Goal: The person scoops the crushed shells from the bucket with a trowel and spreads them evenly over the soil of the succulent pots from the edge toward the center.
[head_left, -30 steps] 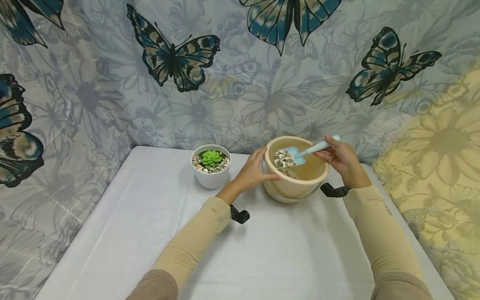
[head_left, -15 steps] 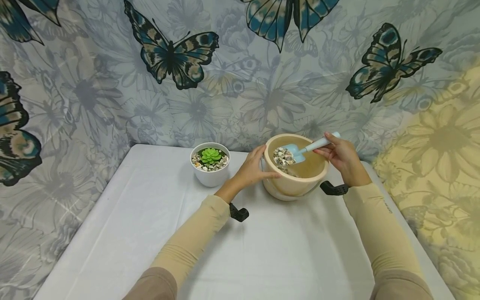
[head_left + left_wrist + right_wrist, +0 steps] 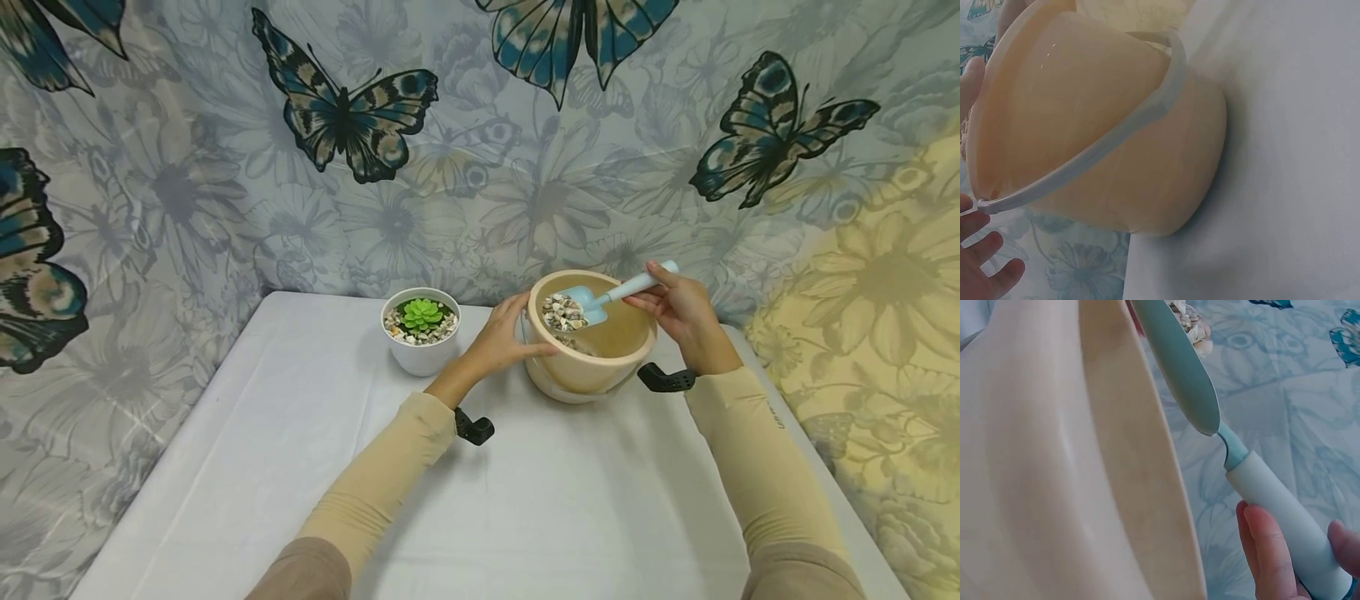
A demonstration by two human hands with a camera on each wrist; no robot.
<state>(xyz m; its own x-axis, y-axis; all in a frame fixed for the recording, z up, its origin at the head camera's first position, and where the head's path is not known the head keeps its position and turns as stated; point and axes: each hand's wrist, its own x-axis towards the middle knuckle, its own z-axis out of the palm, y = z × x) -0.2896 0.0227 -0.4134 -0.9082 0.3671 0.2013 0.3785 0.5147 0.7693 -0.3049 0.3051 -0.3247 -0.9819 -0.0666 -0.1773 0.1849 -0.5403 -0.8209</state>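
Note:
My right hand (image 3: 682,321) pinches the pale handle of a small light-blue trowel (image 3: 592,308) between thumb and fingers. Its scoop carries a heap of mixed pebbles (image 3: 562,313) over the mouth of a cream bucket (image 3: 581,379). More pebbles show low inside the bucket, partly hidden by the scoop. My left hand (image 3: 501,340) spans the bucket's left side, thumb along the front near the rim and fingertips up at the rim; in the left wrist view the fingers (image 3: 988,247) look spread and loose. The bucket's white handle (image 3: 1104,144) hangs against its outside.
Left of the bucket stands a white pot (image 3: 422,354) with a green succulent (image 3: 422,315) and pebbles around it. A white cloth (image 3: 300,475) covers the table. Close behind rises a backdrop (image 3: 480,192) printed with flowers and butterflies.
The loaded trowel has shifted slightly left and up over the bucket, its pebbles still heaped on the scoop. My left hand keeps its place at the bucket's side.

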